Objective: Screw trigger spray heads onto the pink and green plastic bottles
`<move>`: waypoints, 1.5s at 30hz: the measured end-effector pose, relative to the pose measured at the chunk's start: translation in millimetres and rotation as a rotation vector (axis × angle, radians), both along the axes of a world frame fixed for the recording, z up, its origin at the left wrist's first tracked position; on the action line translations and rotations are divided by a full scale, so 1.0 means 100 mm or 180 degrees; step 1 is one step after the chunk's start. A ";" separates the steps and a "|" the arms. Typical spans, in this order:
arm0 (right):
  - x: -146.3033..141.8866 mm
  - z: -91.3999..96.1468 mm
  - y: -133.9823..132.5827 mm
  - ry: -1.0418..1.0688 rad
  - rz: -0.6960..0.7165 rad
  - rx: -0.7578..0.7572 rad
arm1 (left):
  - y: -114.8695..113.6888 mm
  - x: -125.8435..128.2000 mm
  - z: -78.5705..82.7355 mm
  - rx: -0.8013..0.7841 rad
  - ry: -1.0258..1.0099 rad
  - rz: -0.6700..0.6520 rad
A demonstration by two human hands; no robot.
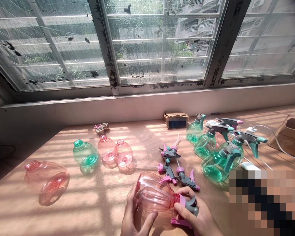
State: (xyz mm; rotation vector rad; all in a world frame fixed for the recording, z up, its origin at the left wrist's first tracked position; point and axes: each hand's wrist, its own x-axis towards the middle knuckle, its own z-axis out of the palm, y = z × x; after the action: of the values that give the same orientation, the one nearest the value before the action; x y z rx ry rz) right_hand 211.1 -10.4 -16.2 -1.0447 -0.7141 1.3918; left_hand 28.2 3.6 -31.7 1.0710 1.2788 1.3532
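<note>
left hand (130, 211) cupped, left thumb (149, 222) angled up and right, right hand (200, 213) in a closed grip, right thumb (185, 211) pointing left, index finger (187, 191) arched above it

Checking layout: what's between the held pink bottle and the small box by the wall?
Between bottle and box lie loose spray heads, in the head view.

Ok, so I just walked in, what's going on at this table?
A person is holding a pink bottle on its side above the table. The left hand cradles its body, while the right hand grips the grey-and-pink spray head at its neck; how tight that is, I can't tell. Loose spray heads lie just beyond. Four open bottles stand to the left, and several green bottles with spray heads on stand to the right.
</note>
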 end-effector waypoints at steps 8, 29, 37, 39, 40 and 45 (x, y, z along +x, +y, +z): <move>-0.01 0.04 0.00 0.0034 -0.0020 -0.0019 | 0.00 0.02 0.00 0.0038 -0.0046 0.0094; -0.01 0.08 0.00 -0.0289 0.0003 0.0009 | -0.02 0.02 0.12 0.0079 -0.0126 0.0138; 0.00 0.08 -0.01 -0.0153 0.0029 -0.0096 | 0.01 -0.05 0.06 0.0008 -0.0100 -0.0005; -0.01 0.08 -0.01 -0.0145 -0.0019 -0.0041 | -0.02 -0.01 0.13 -0.0011 -0.0258 -0.0073; -0.01 0.08 -0.01 -0.0122 -0.0017 -0.0002 | -0.03 0.00 0.16 -0.0015 -0.0326 -0.0073; 0.00 0.06 -0.01 -0.0027 0.0066 -0.0031 | -0.04 0.01 0.16 -0.0069 -0.0313 0.0000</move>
State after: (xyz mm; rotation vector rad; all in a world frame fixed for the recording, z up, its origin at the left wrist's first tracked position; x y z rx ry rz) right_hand 210.8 -11.7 -10.0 -1.0541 -0.7271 1.4107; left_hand 29.0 -0.2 -15.6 0.9777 1.2186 1.3722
